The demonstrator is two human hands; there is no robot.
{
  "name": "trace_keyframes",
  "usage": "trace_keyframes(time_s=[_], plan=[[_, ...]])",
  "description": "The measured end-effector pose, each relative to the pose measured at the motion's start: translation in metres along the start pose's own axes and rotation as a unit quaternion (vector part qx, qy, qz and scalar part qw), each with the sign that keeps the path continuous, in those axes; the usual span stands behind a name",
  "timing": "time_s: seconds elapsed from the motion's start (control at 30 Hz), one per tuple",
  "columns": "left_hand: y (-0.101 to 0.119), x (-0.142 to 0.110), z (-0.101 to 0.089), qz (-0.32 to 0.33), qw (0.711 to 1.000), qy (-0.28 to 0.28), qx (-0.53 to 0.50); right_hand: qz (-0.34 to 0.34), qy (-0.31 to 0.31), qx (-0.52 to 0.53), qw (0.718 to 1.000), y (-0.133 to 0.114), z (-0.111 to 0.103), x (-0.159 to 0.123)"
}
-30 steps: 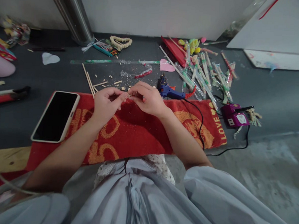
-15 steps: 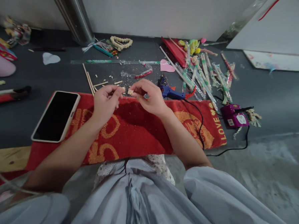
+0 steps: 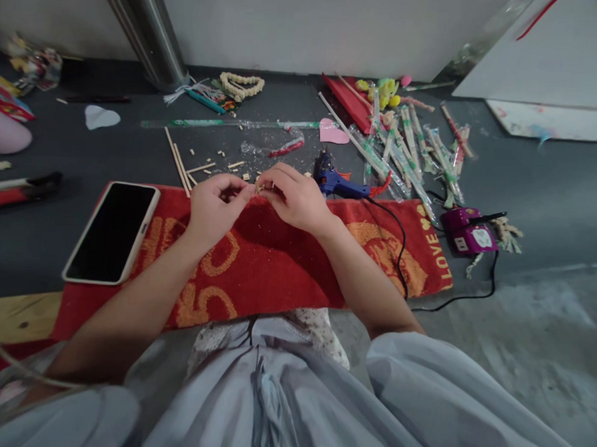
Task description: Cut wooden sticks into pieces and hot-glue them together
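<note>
Over the far edge of the red towel (image 3: pixel 276 269), my two hands meet fingertip to fingertip. My right hand (image 3: pixel 298 198) pinches a small pale cluster of cut wooden stick pieces (image 3: pixel 260 187), mostly covered by the fingers. My left hand (image 3: pixel 216 204) is closed in a pinch against it; a tiny stick piece showed at its fingertips a moment ago and is now hidden. Just beyond lie cut bits (image 3: pixel 245 177) and several longer wooden sticks (image 3: pixel 177 161). A blue hot glue gun (image 3: pixel 341 184) rests right of my right hand.
A phone (image 3: pixel 112 232) lies on the towel's left end, with pliers (image 3: pixel 17 191) farther left. Wrapped chopsticks (image 3: pixel 407 146) are piled at back right. The glue gun's cable (image 3: pixel 402 242) crosses the towel near a purple box (image 3: pixel 471 231). A heart-shaped stick frame (image 3: pixel 241 86) sits behind.
My left hand has moved right and my fingertips have come together, closing the gap between the small piece and the cluster. Nothing else has visibly moved.
</note>
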State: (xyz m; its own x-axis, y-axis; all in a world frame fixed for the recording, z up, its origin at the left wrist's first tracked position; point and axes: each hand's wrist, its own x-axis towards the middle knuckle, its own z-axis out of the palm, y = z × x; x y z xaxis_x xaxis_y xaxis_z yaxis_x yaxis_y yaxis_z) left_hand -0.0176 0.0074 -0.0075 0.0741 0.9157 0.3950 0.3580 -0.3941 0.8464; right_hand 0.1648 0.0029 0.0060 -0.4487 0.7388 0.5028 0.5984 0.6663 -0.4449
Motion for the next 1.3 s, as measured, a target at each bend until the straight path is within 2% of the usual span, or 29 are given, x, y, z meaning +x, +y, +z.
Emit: trace_keyframes(time_s=[0.2, 0.53, 0.8, 1.03, 1.3], plan=[[-0.001, 0.001, 0.002, -0.006, 1.000, -0.012, -0.002, -0.007, 0.011, 0.022, 1.000, 0.001, 0.001, 0.001], [-0.010, 0.002, 0.002, -0.019, 0.999, 0.021, -0.031, -0.018, 0.038, 0.106, 0.994, 0.000, -0.001, 0.002], [-0.006, 0.003, 0.002, -0.049, 0.996, 0.031, -0.073, -0.015, 0.047, 0.126, 0.991, 0.001, -0.002, 0.003], [0.015, -0.003, 0.001, 0.045, 0.997, 0.011, -0.063, -0.005, 0.048, 0.159, 0.986, -0.001, -0.002, 0.004], [0.015, -0.004, -0.001, 0.043, 0.997, 0.022, -0.056, 0.019, 0.038, 0.224, 0.974, -0.003, 0.005, 0.003]])
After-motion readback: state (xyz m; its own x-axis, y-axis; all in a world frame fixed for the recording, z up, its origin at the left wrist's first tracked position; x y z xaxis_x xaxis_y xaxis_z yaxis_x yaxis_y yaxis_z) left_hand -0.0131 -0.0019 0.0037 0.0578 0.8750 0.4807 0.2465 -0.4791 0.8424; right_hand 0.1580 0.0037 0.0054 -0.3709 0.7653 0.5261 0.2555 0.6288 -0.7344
